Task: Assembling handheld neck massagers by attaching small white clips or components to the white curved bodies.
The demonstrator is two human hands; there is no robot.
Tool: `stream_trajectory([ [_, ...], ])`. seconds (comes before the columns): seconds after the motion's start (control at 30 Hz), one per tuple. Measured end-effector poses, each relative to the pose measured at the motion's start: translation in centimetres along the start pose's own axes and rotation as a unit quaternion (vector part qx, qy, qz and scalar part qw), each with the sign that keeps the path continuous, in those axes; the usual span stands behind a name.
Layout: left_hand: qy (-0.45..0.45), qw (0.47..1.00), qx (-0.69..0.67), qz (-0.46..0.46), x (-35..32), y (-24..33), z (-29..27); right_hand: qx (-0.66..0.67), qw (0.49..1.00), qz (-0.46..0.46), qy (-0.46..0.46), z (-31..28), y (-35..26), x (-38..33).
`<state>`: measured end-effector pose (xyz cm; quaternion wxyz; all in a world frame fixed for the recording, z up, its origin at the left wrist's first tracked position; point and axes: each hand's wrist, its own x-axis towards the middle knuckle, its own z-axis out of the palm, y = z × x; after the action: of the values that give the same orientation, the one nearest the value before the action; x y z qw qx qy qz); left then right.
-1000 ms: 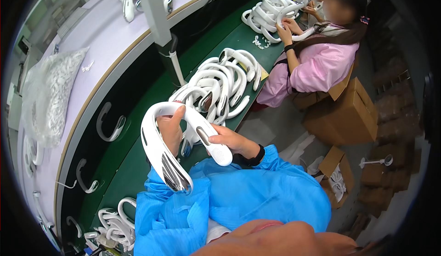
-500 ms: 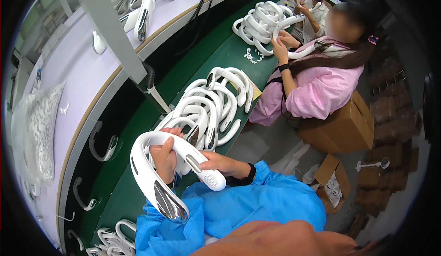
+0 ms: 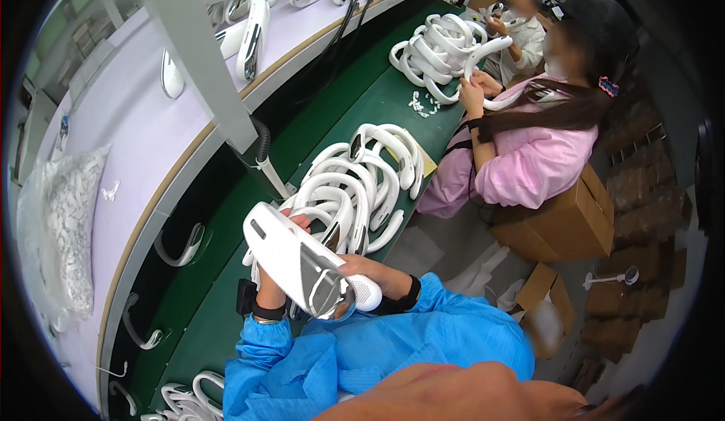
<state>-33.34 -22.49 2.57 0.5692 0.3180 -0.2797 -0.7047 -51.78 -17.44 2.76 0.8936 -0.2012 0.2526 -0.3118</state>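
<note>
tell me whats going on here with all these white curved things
A person in blue sleeves holds one white U-shaped piece in both hands: the left hand under it, the right hand at its rounded end. It is lifted above a green bench. Just beyond lies a pile of the same pieces. Further along, a co-worker in pink handles a piece beside a second pile. More pieces lie on the pale belt to the left.

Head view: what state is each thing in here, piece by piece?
White curved piece: held up off the belt in both hands.
Left hand: gripping its underside.
Right hand: gripping its rounded end.
Pile of white pieces: lying heaped on the green belt.
Cardboard box: closed.
</note>
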Motion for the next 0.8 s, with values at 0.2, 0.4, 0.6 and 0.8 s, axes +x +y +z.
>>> stream_trajectory([
  [0.2,-0.027,0.983,0.17,0.062,-1.3,-0.2,-3.1,0.036,0.998,0.042,-0.027,1.1,0.9,-0.3],
  [0.4,-0.022,0.954,0.279,0.108,-3.6,1.0,-5.1,0.11,0.991,0.053,-0.061,2.8,2.8,-0.1],
  [0.6,-0.128,0.962,0.239,-0.042,-1.0,5.9,-12.8,0.181,0.955,-0.142,-0.188,7.0,-0.8,2.1],
  [0.8,0.264,0.543,0.796,0.047,4.2,3.7,-32.8,0.136,0.963,-0.092,-0.213,-8.9,-4.1,0.2],
])
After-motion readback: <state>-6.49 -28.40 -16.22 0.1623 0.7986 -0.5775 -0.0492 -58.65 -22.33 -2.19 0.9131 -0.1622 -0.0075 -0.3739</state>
